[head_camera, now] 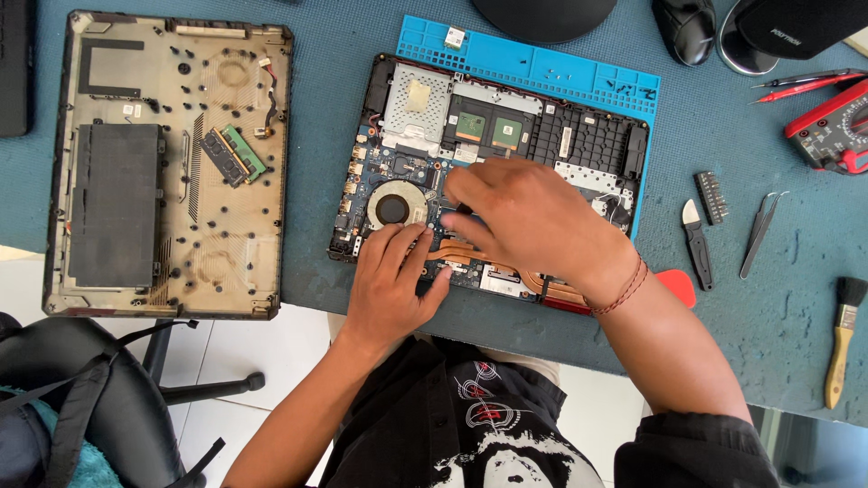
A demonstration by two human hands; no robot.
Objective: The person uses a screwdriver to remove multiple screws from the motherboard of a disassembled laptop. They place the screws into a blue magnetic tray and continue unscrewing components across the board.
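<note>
Both hands (pixel 452 244) on opened, dusty laptop chassis (pixel 488 172)

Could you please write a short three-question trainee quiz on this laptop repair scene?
1. True or false: both hands rest on the open laptop.
2. Which lies farthest right on the table: A tweezers, B brush, C removed bottom cover?
3. What round part sits just above the left hand?

Key: 1 true: the right hand is there too. 2 B. 3 The cooling fan.
</note>
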